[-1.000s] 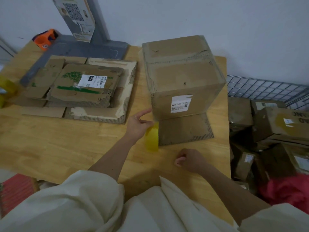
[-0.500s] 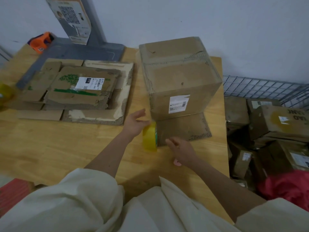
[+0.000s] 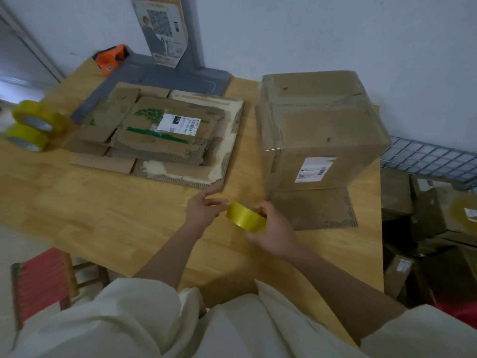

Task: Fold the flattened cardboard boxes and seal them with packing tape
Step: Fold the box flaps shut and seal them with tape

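**Both hands now on the tape roll**

Since the earlier frames the right hand (image 3: 273, 233) has come up from the surface (image 3: 108, 208) and taken hold of the yellow tape roll (image 3: 246, 220), which has been lifted clear of the wood and now sits between the two hands. Its fingers curl round the roll's right side. The left hand (image 3: 202, 211) meets the roll's left edge, thumb and forefinger pinched at the tape there, the other fingers loosely spread.

Just behind the hands, toward the right, the folded cardboard box (image 3: 322, 130) stands upright, clear tape glinting across its top and a white shipping label (image 3: 313, 169) on its near face. One brown flap (image 3: 313, 209) lies flat on the wood at its foot, close to the right hand.

To the left, a stack of flattened cardboard boxes (image 3: 160, 135) lies on the surface, the top one bearing a green print and a white label. Two more yellow tape rolls (image 3: 31, 127) sit at the far left edge, one resting on the other. An orange tape dispenser (image 3: 111, 59) lies at the back near a grey stand (image 3: 180, 73). Off the right edge, a wire bin (image 3: 433, 161) holds more boxes. A red stool (image 3: 41, 280) stands at lower left.
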